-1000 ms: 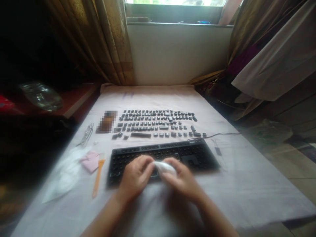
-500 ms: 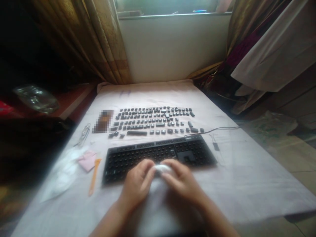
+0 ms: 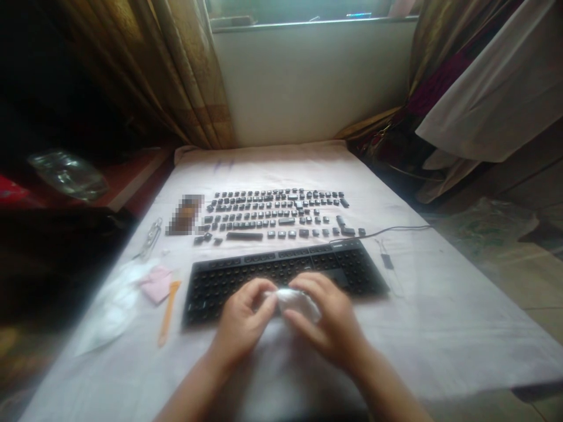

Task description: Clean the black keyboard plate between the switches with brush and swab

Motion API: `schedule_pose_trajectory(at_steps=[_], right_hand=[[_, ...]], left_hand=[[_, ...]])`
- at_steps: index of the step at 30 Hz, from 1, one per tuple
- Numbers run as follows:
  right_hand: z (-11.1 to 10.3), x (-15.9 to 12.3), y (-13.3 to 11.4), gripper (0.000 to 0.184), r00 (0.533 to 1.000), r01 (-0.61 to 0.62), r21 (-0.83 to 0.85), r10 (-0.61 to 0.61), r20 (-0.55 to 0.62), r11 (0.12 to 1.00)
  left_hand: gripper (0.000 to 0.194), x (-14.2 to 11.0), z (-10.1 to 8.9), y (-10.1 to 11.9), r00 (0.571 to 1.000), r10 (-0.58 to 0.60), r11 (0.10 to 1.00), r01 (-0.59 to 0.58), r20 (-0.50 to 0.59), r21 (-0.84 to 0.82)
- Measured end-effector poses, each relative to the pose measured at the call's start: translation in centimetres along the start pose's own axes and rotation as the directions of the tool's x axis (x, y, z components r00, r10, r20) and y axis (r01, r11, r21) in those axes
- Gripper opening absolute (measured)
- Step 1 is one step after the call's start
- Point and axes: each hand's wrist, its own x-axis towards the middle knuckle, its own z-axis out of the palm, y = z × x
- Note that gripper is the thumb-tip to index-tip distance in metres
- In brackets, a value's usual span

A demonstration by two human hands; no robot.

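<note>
Between my two hands is a small white wad (image 3: 297, 300), soft-looking, perhaps cloth or cotton. My left hand (image 3: 246, 313) pinches its left end between thumb and fingers. My right hand (image 3: 323, 316) curls round its right side, thumb below and fingers above. Both hands are over the front edge of a black keyboard (image 3: 246, 275), whose keycaps are off and whose key posts show. Behind it, the loose black keycaps (image 3: 285, 221) lie in several rows on the cloth-covered table (image 3: 396, 351).
To the left lie an orange brush-like tool (image 3: 167, 313), a folded pink cloth (image 3: 156, 285), a crumpled white sheet or bag (image 3: 109, 305), a metal tool (image 3: 152, 237) and a pixelated brown item (image 3: 187, 214). At right are the keyboard cable (image 3: 387, 232) and a small dark wire piece (image 3: 387, 261).
My right hand's fingers have spread round the white wad, showing more of it than half a second ago. My left hand keeps its pinch. The view has tilted down slightly over the second.
</note>
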Motion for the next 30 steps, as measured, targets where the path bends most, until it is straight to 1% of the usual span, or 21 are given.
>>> schedule_pose_trajectory(at_steps=[2, 3, 5, 7, 10, 12, 14, 18, 20, 22, 25, 27, 30], right_hand=[[0.2, 0.4, -0.3, 0.008, 0.998, 0.061, -0.083, -0.057, 0.041, 0.995], [0.3, 0.5, -0.4, 0.007, 0.995, 0.078, -0.106, -0.070, 0.076, 0.991], [0.5, 0.8, -0.4, 0.014, 0.988, 0.086, -0.109, -0.071, 0.137, 0.990], [0.7, 0.8, -0.2, 0.016, 0.981, 0.068, -0.066, -0.054, 0.185, 0.996], [1.0, 0.9, 0.0, 0.021, 0.977, 0.009, 0.028, -0.015, 0.213, 1.000], [1.3, 0.9, 0.1, 0.022, 0.982, -0.015, 0.098, -0.004, 0.188, 0.995], [1.8, 0.8, 0.2, 0.020, 0.992, -0.018, 0.166, -0.004, 0.130, 0.986], [2.5, 0.2, 0.3, 0.015, 0.999, -0.049, 0.250, 0.044, 0.027, 0.967], [2.6, -0.1, 0.2, 0.012, 0.998, -0.051, 0.259, 0.055, -0.008, 0.964], [2.5, -0.3, 0.1, 0.011, 0.999, -0.028, 0.261, 0.038, -0.034, 0.965], [2.3, -0.4, 0.0, 0.012, 0.999, -0.006, 0.257, 0.014, -0.029, 0.966], [2.4, -0.4, -0.1, 0.011, 1.000, -0.006, 0.258, 0.009, -0.012, 0.966], [2.9, -0.5, 0.0, 0.008, 1.000, -0.003, 0.261, 0.001, 0.008, 0.965]], left_hand=[[0.016, -0.1, -0.1, 0.1, 1.000, -0.025, 0.999, 0.025, -0.003, -0.023], [0.015, -0.1, -0.2, 0.1, 0.999, -0.034, 0.999, 0.034, -0.008, -0.034], [0.013, -0.2, -0.2, 0.1, 0.999, -0.047, 0.997, 0.046, -0.016, -0.057], [0.014, -0.3, -0.3, 0.1, 0.998, -0.064, 0.994, 0.062, -0.021, -0.086], [0.024, -0.5, -0.4, 0.0, 0.992, -0.119, 0.986, 0.114, -0.034, -0.123], [0.033, -0.8, -0.3, 0.0, 0.985, -0.170, 0.978, 0.164, -0.037, -0.130], [0.037, -1.0, 0.0, 0.0, 0.976, -0.210, 0.970, 0.201, -0.055, -0.136], [0.035, -1.4, 0.6, -0.2, 0.952, -0.228, 0.968, 0.199, -0.205, -0.153], [0.033, -1.6, 0.8, -0.2, 0.941, -0.221, 0.970, 0.184, -0.255, -0.162], [0.030, -1.8, 1.0, -0.1, 0.946, -0.203, 0.973, 0.166, -0.253, -0.162], [0.030, -2.2, 1.0, 0.1, 0.972, -0.150, 0.981, 0.124, -0.183, -0.147], [0.030, -2.3, 1.1, 0.2, 0.980, -0.129, 0.984, 0.107, -0.149, -0.145], [0.030, -2.2, 1.0, 0.3, 0.978, -0.130, 0.984, 0.107, -0.161, -0.143]])
